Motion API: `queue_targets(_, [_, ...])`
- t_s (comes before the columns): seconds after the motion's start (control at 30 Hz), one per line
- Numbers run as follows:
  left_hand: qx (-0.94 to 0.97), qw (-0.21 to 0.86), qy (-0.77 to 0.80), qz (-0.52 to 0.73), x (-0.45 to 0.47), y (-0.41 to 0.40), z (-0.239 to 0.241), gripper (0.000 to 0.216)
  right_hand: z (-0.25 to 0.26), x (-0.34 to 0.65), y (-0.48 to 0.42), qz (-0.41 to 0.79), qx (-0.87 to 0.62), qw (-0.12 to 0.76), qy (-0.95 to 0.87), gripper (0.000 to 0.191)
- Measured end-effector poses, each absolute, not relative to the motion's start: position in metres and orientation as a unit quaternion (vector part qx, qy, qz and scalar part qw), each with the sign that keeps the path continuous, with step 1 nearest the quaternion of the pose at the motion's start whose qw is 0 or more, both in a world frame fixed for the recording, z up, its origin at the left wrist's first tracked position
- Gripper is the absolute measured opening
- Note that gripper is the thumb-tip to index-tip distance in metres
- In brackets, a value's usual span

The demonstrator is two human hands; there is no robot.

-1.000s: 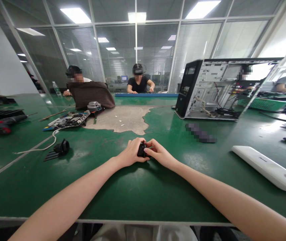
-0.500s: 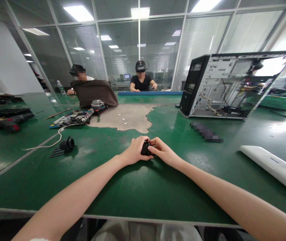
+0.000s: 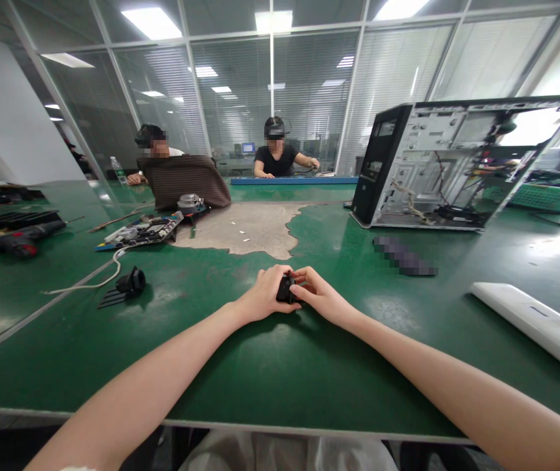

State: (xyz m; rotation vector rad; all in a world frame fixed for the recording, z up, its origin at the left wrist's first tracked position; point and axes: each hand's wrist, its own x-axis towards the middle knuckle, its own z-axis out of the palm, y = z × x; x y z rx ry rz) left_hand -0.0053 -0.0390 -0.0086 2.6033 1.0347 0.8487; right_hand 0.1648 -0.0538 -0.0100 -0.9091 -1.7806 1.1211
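Note:
Between my hands, just above or on the green table, is a small black plastic part; its exact kind is hard to make out. My left hand wraps around it from the left, thumb low and fingers over the far side. From the right, my right hand pinches the same part with thumb and fingertips. Fingers cover much of its shape. To the left on the table lies another black part with a round body and flat prongs.
An opened computer case stands at the right. Nearer are a blurred dark object and a long white casing. Leftward lie a circuit board, a white cable and a power drill. Two people sit across the table.
My hands keep nearly the same grip and place on the black part. Across the table, the middle person's arm has moved outward to the right.

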Motion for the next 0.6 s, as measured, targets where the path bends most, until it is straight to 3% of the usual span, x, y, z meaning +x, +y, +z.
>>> queue_targets(0.6, [0.884, 0.107, 0.357, 0.283, -0.0047, -0.0391, -0.0084, 0.055, -0.0082, 0.1677, -0.0576, 0.423, -0.354, 0.391, -0.736, 0.019])
